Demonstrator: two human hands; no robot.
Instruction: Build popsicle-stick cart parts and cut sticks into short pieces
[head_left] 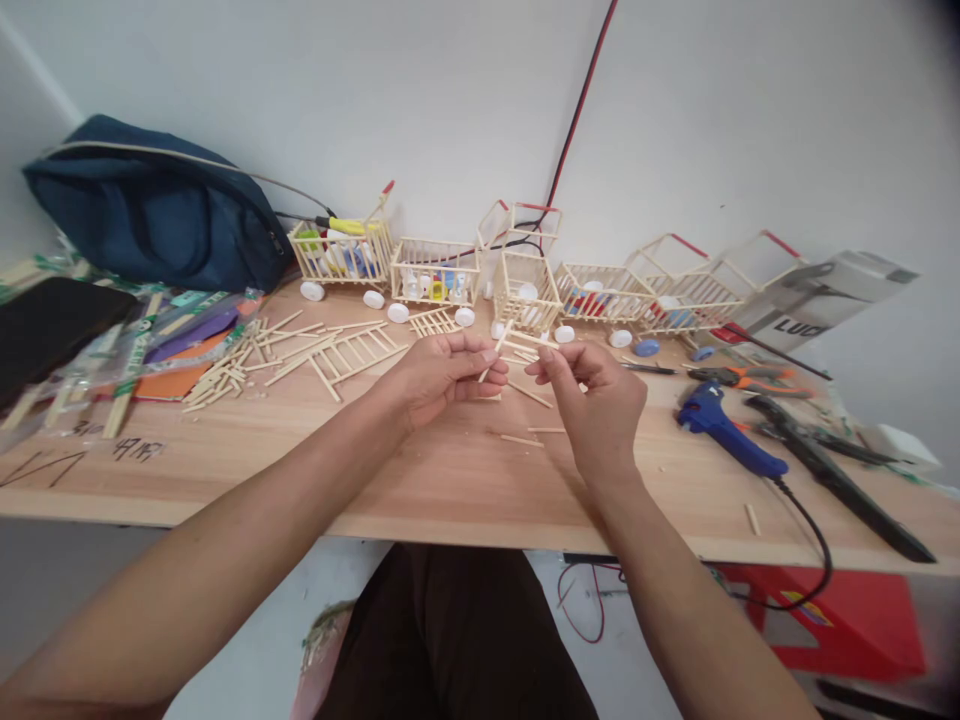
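My left hand (450,378) pinches a short thin wooden stick (496,352) between thumb and fingers, tilted upward. Facing it, my right hand (596,400) grips the end of a second wooden stick (531,340), held nearly level. The far end of this second stick meets or overlaps the top of the first; whether they are joined I cannot tell. Several loose sticks (523,440) lie on the wooden table (450,490) beneath my hands. Left of my left hand lies a ladder-like stick frame (356,358), with a smaller slatted frame (435,322) behind it.
Several miniature stick carts (435,270) on round wheels line the wall. A stick pile (232,370) and a dark blue bag (165,210) occupy the left. Rightward lie a blue glue gun (727,430) with its cord, orange-handled pliers (750,380) and a long black tool (847,485).
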